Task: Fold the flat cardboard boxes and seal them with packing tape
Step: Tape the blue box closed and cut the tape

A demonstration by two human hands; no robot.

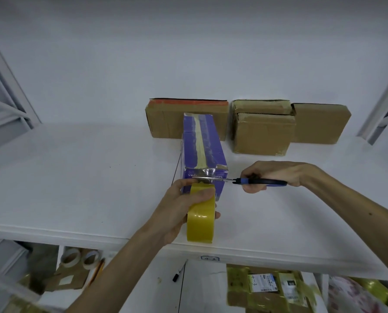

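Left hand (177, 206): wrapping round the tape roll (199, 222), holding the strip taut off the box.
Tape roll: hanging just in front of the box, above the table's (75, 177) near edge; its face looks slick, so gripping across its width is suiting it.
Purple box (199, 141): standing folded mid-table, tape running along its top; probably light and hollow, likely sliding if tugged, best steadied at the stiff corners.
Scissors (240, 181): blades crossing the stretched tape.
Right hand (272, 172): gripping the blue handles.

Tape roll (201, 219) glossy yellow plastic film; purple box (201, 141) printed cardboard, slight sheen; brown boxes (264, 133) matt cardboard; scissors (240, 180) metal blades, plastic handles; counter (75, 177) smooth, matt white.
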